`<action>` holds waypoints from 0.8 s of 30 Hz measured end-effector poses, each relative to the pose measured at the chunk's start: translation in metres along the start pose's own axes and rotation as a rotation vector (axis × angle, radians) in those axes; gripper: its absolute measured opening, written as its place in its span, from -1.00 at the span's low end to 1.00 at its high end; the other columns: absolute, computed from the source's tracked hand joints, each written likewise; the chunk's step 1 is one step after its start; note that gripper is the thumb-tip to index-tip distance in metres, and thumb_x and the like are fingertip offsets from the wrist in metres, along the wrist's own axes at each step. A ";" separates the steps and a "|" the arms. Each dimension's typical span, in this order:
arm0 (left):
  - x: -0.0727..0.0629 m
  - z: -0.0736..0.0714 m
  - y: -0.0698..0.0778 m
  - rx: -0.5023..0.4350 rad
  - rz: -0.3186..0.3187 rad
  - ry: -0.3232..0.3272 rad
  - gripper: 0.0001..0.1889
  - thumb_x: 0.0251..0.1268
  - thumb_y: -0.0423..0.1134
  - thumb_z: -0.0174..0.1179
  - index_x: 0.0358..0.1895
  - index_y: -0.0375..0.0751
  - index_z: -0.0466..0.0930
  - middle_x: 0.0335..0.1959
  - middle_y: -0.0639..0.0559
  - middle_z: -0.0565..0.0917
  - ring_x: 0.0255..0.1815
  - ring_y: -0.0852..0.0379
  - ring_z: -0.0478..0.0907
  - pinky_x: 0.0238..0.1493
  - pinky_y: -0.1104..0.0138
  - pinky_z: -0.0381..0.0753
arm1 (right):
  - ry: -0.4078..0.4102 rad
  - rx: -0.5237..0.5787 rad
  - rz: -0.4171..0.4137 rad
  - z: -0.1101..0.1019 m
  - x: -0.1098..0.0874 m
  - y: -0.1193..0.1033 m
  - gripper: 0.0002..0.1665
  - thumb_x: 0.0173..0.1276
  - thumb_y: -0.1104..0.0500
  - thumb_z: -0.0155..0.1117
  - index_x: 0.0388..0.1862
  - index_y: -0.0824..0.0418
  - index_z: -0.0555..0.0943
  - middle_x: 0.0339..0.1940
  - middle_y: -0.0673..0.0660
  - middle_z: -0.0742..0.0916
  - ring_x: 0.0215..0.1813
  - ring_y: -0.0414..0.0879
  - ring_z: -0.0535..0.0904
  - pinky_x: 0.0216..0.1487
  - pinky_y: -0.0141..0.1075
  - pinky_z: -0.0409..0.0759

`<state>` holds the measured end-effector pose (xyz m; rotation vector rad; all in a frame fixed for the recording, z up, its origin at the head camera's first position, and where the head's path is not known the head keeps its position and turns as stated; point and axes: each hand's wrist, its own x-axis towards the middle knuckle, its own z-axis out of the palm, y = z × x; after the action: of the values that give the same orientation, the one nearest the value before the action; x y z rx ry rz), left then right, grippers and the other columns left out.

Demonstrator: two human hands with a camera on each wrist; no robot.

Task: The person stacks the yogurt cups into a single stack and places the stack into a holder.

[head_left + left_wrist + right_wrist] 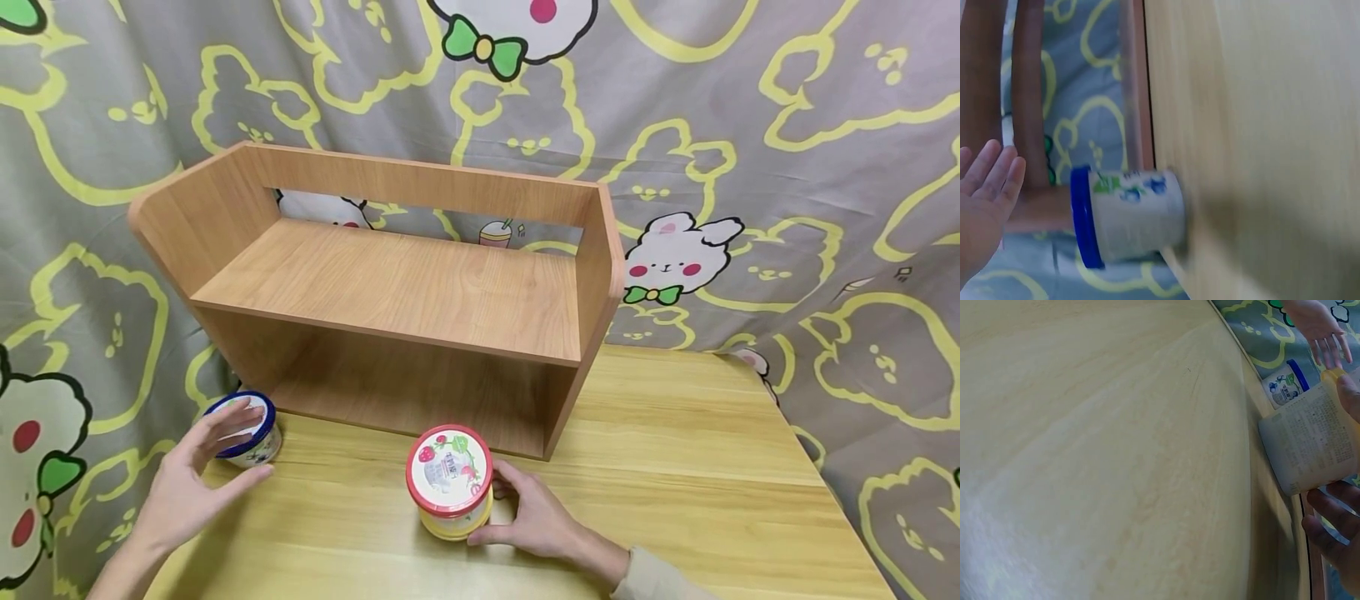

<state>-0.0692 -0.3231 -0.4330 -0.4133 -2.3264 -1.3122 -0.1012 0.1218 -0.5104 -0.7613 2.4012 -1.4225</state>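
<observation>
A tub with a red lid (pixel 450 473) and strawberry print stands stacked on a tub with a yellow rim (pixel 457 532). My right hand (pixel 531 517) holds the lower tub from its right side, thumb at the front and fingers behind. In the right wrist view, that tub's printed side (pixel 1313 444) shows between thumb and fingers. On the left, a blue-lidded tub (pixel 258 448) with blueberry print stands on the table. My left hand (pixel 183 487) hovers by it with fingers spread, overlapping its lid in the head view; the left wrist view shows the hand apart from the tub.
A two-level wooden shelf (pixel 397 275) with raised side panels stands behind the tubs on the wooden table (pixel 697 467). Its lower front edge lies close behind the red-lidded tub. A patterned grey curtain (pixel 787 192) hangs around the back and sides.
</observation>
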 end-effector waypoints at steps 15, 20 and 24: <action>-0.012 -0.036 -0.037 0.233 -0.229 0.114 -0.11 0.08 -0.43 0.59 0.53 -0.12 0.39 0.17 0.76 0.47 0.13 0.77 0.42 0.00 0.89 0.38 | -0.001 -0.009 -0.020 -0.001 -0.001 -0.001 0.08 0.08 -0.23 0.70 0.55 -0.14 0.40 0.36 -0.12 0.71 0.24 -0.30 0.65 0.37 -0.30 0.65; -0.014 -0.039 -0.050 0.243 -0.275 0.116 -0.12 0.12 -0.38 0.58 0.54 -0.24 0.36 0.14 0.79 0.42 0.10 0.80 0.40 -0.03 0.88 0.42 | 0.005 -0.020 -0.031 -0.001 0.000 -0.001 0.09 0.08 -0.21 0.71 0.56 -0.12 0.40 0.36 -0.10 0.71 0.24 -0.28 0.66 0.36 -0.29 0.67; -0.015 -0.039 -0.058 0.236 -0.292 0.129 -0.13 0.14 -0.37 0.58 0.54 -0.21 0.35 0.13 0.80 0.42 0.09 0.81 0.40 -0.05 0.87 0.46 | 0.007 -0.015 -0.024 0.000 0.000 -0.001 0.10 0.06 -0.19 0.73 0.56 -0.14 0.40 0.35 -0.14 0.71 0.22 -0.30 0.66 0.35 -0.31 0.66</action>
<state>-0.0741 -0.3866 -0.4657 0.0867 -2.4584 -1.1285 -0.1012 0.1216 -0.5095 -0.7928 2.4186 -1.4197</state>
